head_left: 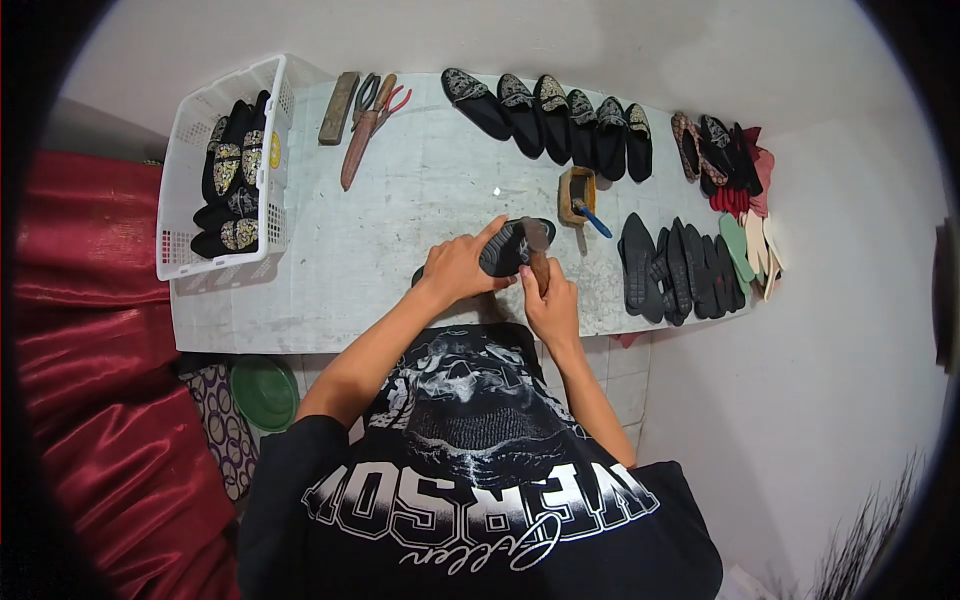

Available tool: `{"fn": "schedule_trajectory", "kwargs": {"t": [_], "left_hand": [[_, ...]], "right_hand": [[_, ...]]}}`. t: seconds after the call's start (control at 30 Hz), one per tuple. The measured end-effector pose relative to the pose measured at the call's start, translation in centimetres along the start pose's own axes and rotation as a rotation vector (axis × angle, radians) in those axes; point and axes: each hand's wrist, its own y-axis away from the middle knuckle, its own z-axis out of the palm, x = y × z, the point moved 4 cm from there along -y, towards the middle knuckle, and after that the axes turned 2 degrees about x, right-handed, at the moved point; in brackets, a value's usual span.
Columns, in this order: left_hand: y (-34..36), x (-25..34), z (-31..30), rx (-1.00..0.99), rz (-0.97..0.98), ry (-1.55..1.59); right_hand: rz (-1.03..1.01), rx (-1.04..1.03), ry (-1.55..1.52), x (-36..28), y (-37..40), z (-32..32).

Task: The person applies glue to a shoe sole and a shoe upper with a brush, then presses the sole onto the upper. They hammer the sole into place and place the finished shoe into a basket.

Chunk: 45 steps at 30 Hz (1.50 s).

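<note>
On the table in front of my body, a black slipper lies with its ridged sole facing up. My left hand is wrapped over its near-left part, the thumb and fingers pressed to its sides. In my right hand is a hammer with a wooden handle. Its greyish head, smeared by motion, overlaps the right end of the sole. Part of another dark piece shows behind my left wrist. Just beyond the hammer stands a small glue container with a blue-handled brush in it.
A white basket at left holds several decorated slippers. Behind lie a sharpening block, red-handled pliers and a brown sheath. Slippers line the back edge; black soles lie at right. A green basin sits below.
</note>
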Motion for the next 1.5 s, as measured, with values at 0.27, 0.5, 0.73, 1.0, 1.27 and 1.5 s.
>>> {"fn": "schedule_trajectory", "kwargs": {"t": [0.27,0.5,0.73,1.0,1.27,1.5], "left_hand": [[0.0,0.0,0.2,0.035,0.016,0.029],[0.0,-0.1,0.3,0.030,0.008,0.000],[-0.1,0.1,0.2,-0.020,-0.010,-0.024],[-0.6,1.1,-0.3,-0.002,-0.028,-0.041],[-1.5,1.4,0.1,0.008,-0.002,-0.045],[0.2,0.2,-1.2,0.038,0.065,-0.049]], "right_hand": [[0.031,0.088,-0.025,1.0,0.2,-1.7],[0.104,0.094,0.005,1.1,0.0,-2.7],[0.089,0.066,-0.030,1.0,-0.1,-2.5],[0.131,-0.035,0.072,0.1,0.0,-1.0],[-0.006,0.002,-0.076,0.4,1.3,0.0],[0.106,-0.066,0.061,0.4,1.0,-0.8]]}}
